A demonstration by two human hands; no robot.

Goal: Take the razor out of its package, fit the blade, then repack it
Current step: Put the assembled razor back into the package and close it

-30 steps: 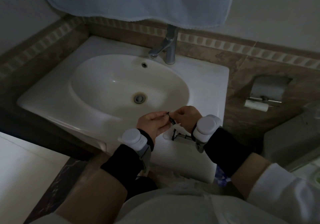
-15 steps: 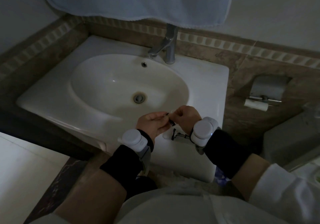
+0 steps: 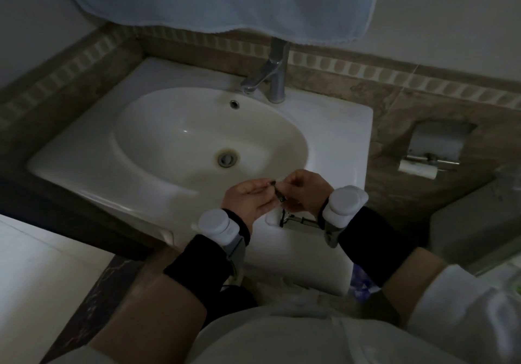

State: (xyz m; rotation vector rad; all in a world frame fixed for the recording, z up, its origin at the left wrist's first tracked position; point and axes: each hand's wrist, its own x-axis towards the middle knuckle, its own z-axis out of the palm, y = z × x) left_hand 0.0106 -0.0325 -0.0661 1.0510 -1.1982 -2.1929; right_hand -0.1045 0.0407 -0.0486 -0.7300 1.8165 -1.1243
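My left hand (image 3: 248, 200) and my right hand (image 3: 306, 191) meet above the front rim of the white sink (image 3: 332, 143). Between their fingertips they pinch a small dark piece (image 3: 277, 191), probably the blade cartridge; the dim light hides its detail. Below my right hand a dark razor handle (image 3: 298, 220) lies on the sink's front ledge, its forked head pointing left. Beside that head sits a small white object (image 3: 272, 218), perhaps part of the package. My right wrist covers the handle's far end.
A chrome tap (image 3: 272, 73) stands at the back of the basin, with a pale blue towel (image 3: 225, 0) hanging above it. A toilet-roll holder (image 3: 431, 155) is set into the tiled wall on the right. A white surface (image 3: 36, 273) lies low on the left.
Both hands stay together over the sink's front edge and keep working the small dark piece; they have barely shifted. The razor handle on the ledge has not moved.
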